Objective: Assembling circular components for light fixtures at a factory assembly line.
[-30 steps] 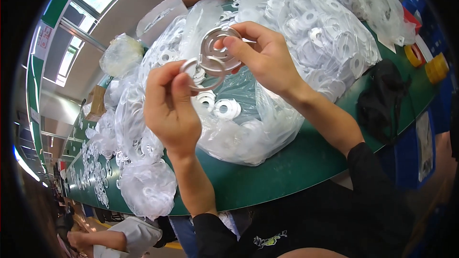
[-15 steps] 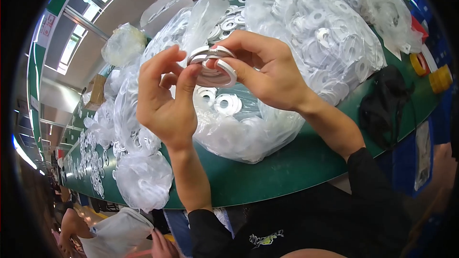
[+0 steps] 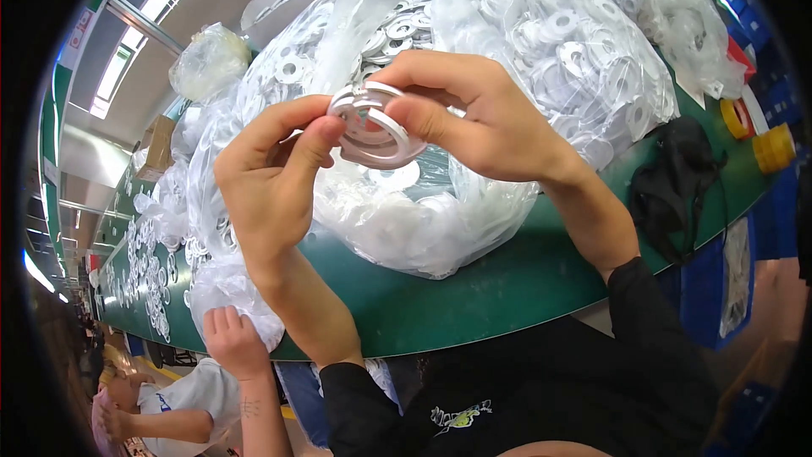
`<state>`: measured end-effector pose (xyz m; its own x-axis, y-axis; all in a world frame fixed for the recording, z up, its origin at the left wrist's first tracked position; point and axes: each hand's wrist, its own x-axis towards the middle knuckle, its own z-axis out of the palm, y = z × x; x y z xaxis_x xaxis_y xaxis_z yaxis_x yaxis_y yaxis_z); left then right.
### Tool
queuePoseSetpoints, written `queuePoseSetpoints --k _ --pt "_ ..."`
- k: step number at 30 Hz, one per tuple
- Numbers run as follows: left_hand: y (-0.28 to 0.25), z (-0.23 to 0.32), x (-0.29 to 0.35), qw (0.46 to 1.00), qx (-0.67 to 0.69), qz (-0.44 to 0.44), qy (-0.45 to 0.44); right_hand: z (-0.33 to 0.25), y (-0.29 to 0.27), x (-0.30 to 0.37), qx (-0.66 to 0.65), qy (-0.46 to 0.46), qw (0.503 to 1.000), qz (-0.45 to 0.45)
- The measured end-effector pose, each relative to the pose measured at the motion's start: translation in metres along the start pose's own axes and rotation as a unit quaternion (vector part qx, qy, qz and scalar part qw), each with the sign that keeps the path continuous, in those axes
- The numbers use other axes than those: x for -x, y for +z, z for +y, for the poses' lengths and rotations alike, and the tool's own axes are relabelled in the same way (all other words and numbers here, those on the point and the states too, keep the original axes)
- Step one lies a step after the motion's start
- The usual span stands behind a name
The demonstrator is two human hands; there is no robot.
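The left hand (image 3: 271,178) and right hand (image 3: 482,118) pinched a small stack of thin white rings (image 3: 372,123) by the edges above the big bag (image 3: 474,203); the rings looked light, stiff and slippery.

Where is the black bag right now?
In the head view, the crumpled black bag lies on the green table at the right, between the big clear sack of white rings and the yellow tape rolls.

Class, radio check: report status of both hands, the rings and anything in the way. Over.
Left hand and right hand pinch a small stack of white rings. Held above the open clear bag of rings on the green table. Nothing between hands and bag.
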<state>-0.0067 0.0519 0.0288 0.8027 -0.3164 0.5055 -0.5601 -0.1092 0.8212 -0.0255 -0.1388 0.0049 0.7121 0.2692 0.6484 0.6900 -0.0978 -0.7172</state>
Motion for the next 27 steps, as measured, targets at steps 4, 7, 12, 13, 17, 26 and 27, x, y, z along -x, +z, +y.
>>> queuePoseSetpoints --k 4,7,12,13,17,26,27 --pt "0.024 -0.021 -0.01 0.999 0.027 0.039 0.023 0.017 -0.004 0.008 -0.122 0.057 0.989 0.059" --pt "0.019 -0.011 -0.005 0.997 0.036 0.061 0.036 0.015 0.002 0.001 -0.131 0.03 0.988 0.079" --pt "0.036 -0.02 -0.005 0.994 0.073 0.041 0.064 0.019 0.003 0.004 -0.059 0.016 0.988 0.139" --pt "0.042 -0.022 -0.004 0.994 0.074 0.039 0.064 0.019 0.004 0.004 -0.092 0.03 0.982 0.163" --pt "0.062 -0.024 -0.001 0.983 0.066 0.098 0.14 0.018 0.003 0.0 -0.199 0.059 0.959 0.194" --pt "0.042 -0.021 -0.006 0.985 -0.123 -0.006 0.122 0.027 0.002 0.001 0.045 -0.016 0.992 0.119" --pt "0.042 -0.024 -0.005 0.985 -0.124 -0.008 0.12 0.027 0.005 0.0 0.078 -0.036 0.988 0.132"
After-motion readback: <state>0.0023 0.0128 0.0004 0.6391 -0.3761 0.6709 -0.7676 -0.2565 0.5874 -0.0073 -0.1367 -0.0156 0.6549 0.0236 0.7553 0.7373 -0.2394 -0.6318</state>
